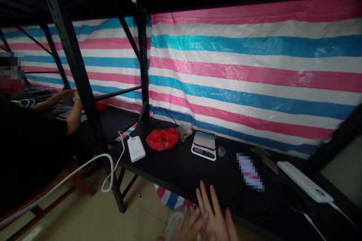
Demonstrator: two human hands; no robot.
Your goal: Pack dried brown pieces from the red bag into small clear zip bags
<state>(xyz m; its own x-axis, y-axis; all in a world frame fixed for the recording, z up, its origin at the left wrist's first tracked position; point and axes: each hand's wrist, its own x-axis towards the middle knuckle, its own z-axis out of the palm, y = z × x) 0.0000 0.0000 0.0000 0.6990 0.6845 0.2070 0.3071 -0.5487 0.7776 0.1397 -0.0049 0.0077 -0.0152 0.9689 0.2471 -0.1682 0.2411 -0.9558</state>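
Observation:
At the bottom centre, in front of the table edge, my two hands overlap. My right hand [213, 216] is open, its fingers stretched upward and apart. My left hand [190, 226] lies across its lower palm side, fingers spread, with nothing seen in them; the lower part is cut off by the frame. Ahead on the black table [181, 173] stands a small white digital scale [204, 146] with a metal plate. Beside the scale is a small clear plastic cup [222, 151]. A red plastic bag [162, 139] and a clear bag of small items [185, 131] lie left of it.
A white power bank [136, 149] with a cable lies at the left. On the right are a blurred-out phone-like object [250, 171], a dark phone [292, 194] and another white power bank [305, 182]. Black shelf posts [76, 67] stand left; a seated person [34, 131] works beyond.

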